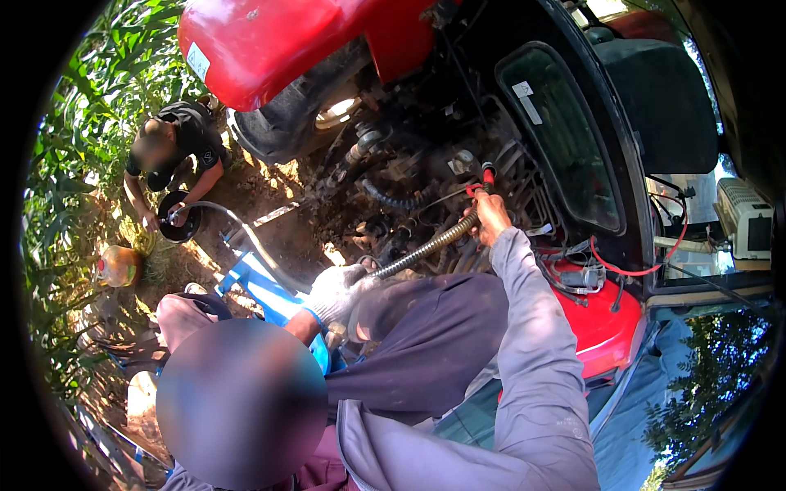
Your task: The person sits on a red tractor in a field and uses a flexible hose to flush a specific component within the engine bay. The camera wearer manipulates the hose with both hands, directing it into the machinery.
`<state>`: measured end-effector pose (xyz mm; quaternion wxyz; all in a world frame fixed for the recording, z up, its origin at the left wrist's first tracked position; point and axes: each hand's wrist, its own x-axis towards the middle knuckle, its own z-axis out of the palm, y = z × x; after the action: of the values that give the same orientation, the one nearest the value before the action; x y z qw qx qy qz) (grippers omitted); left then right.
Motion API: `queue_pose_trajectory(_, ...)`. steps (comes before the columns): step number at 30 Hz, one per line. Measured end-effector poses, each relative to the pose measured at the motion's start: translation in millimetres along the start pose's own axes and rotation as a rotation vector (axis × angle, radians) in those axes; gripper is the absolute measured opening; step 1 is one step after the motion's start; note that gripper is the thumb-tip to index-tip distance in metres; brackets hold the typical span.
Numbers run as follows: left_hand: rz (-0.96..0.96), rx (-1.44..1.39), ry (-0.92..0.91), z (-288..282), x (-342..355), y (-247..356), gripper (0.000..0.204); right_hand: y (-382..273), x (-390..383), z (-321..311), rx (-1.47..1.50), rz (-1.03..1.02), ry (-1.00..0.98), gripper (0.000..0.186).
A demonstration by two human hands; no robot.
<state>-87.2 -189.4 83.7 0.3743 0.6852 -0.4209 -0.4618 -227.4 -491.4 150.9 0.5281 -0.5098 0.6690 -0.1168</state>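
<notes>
My left hand, in a white knit glove, is closed around a hose; its fingertips are partly hidden. Between my hands the ribbed, coil-covered hose slants up to the right. A paler grey hose runs from beside the glove to a black bucket. My right hand, bare, is closed at a red-and-black handled tool, beside the hose's upper end. What exactly the tool is, and whether these fingers grip the hose too, I cannot tell. Both hands are at the exposed machinery of a red tractor.
A co-worker crouches at the far left, hands at the bucket. Near it stands a round orange-yellow container. A red hood and a dark-framed cab window border the machinery. A blue frame lies left of my glove, and corn plants line the left.
</notes>
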Motion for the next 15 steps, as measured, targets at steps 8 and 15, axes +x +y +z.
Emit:
queue_pose_trajectory(8,-0.027,-0.087,0.000,-1,2,-15,0.038,-10,-18,8,0.005,0.005,-0.020,0.024)
queue_pose_trajectory(15,-0.044,-0.041,-0.003,-2,-1,-15,0.039,-5,-13,2,0.014,0.053,-0.080,0.031)
